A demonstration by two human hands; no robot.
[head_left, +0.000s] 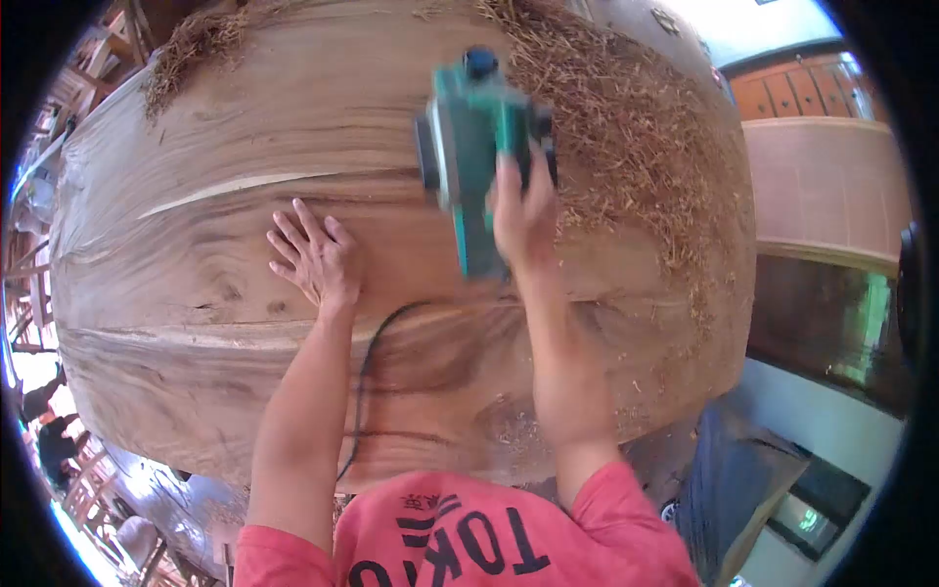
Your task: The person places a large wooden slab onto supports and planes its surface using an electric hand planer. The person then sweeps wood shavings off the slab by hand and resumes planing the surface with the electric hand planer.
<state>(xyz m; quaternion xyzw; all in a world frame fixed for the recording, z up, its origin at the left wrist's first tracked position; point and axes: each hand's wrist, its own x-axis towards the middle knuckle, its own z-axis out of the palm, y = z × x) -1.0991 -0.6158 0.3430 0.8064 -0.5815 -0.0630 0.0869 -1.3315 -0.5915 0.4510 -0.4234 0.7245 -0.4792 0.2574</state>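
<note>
A green electric hand planer [479, 176] rests on a broad wooden slab [225, 264], right of the middle in the head view. My right hand [525, 210] is closed round its handle, and the tool is slightly blurred. To the left, my left hand [318, 256] lies flat on the wood with its fingers spread, holding nothing. A black power cord [364, 377] curves over the slab between my arms toward the near edge. The planer's underside is hidden.
Wood shavings [626, 127] are heaped on the slab's right side, with a smaller pile [191, 59] at the far left. Wooden furniture [822, 186] stands beyond the right edge. A dark draped cloth or sheet [729, 479] is at the lower right. Wooden frames crowd the left.
</note>
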